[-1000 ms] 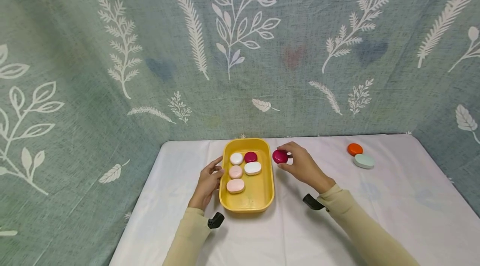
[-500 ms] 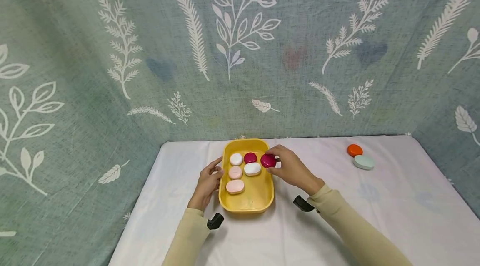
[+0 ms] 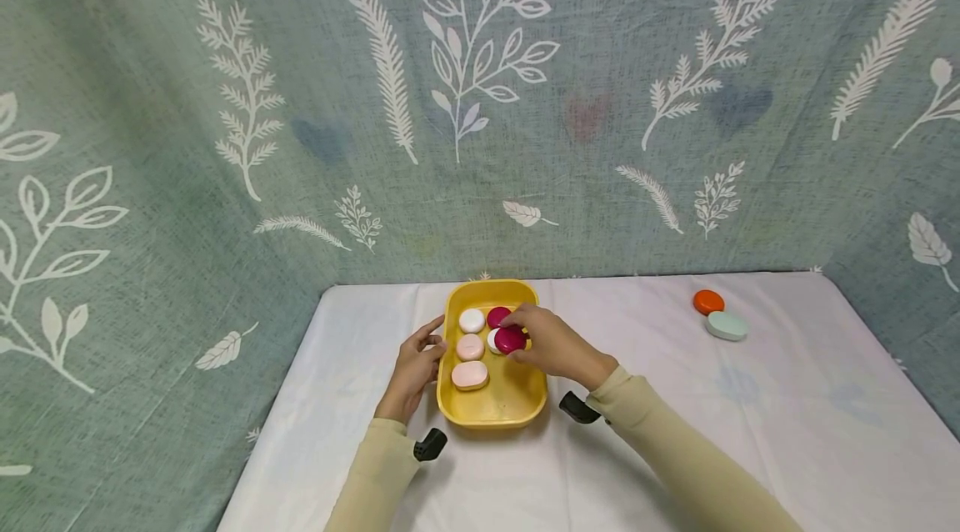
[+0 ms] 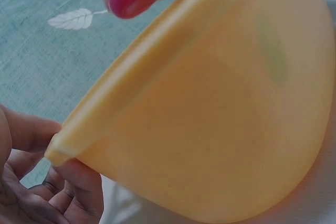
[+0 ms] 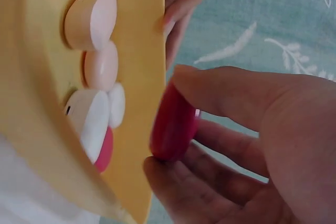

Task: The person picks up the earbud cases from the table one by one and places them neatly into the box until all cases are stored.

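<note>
My right hand [image 3: 553,342] pinches a dark red bar of soap [image 3: 511,340] between thumb and fingertips, over the yellow tray [image 3: 491,422]. In the right wrist view this red soap [image 5: 174,121] is held above the rim level. My left hand [image 3: 412,367] grips the tray's left rim, the thumb on one side and fingers on the other in the left wrist view. Inside the tray lie a white round soap [image 3: 472,320], a pink round one, a pink oval soap [image 3: 470,375], and a second dark red soap [image 3: 497,316]. A white oval soap [image 3: 492,340] is partly hidden beneath the held one.
An orange soap [image 3: 708,302] and a pale green oval soap [image 3: 727,326] lie together at the back right of the white-covered table [image 3: 675,373]. A green leaf-patterned cloth [image 3: 480,182] hangs behind the table and along its sides.
My right hand has carried the dark red soap leftward, from beside the tray's right rim to over its inside, above the white oval soap. My left hand stays at the rim.
</note>
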### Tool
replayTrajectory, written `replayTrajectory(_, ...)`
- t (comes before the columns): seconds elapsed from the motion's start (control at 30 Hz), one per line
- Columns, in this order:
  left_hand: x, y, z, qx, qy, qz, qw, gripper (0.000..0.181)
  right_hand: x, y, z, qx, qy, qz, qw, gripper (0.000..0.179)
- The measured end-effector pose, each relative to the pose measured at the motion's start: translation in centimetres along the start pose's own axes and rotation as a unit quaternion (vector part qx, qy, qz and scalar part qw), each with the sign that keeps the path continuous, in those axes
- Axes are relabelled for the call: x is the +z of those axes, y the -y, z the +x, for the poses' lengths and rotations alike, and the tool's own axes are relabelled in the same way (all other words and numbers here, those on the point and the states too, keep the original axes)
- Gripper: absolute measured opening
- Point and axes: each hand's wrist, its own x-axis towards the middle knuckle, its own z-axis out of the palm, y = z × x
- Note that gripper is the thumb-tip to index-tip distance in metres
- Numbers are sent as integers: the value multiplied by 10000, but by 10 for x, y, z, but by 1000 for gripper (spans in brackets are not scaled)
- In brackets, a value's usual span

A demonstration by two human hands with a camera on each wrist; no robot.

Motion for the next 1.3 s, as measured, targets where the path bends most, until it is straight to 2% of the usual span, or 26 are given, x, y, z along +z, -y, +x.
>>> replayTrajectory(0.5, 0, 0, 1, -49, 41, 18, 10000, 52, 12, 8, 15, 146, 457, -278, 9985, 35)
replayTrajectory(0.87, 0, 0, 0, -38, 38, -11, 10000, 51, 23, 8, 22, 426, 792, -237, 9957, 26)
replayTrajectory(1.3, -1, 0, -1, -23, 35, 24, 10000, 51, 31, 6, 22, 435, 821, -192, 9955, 30)
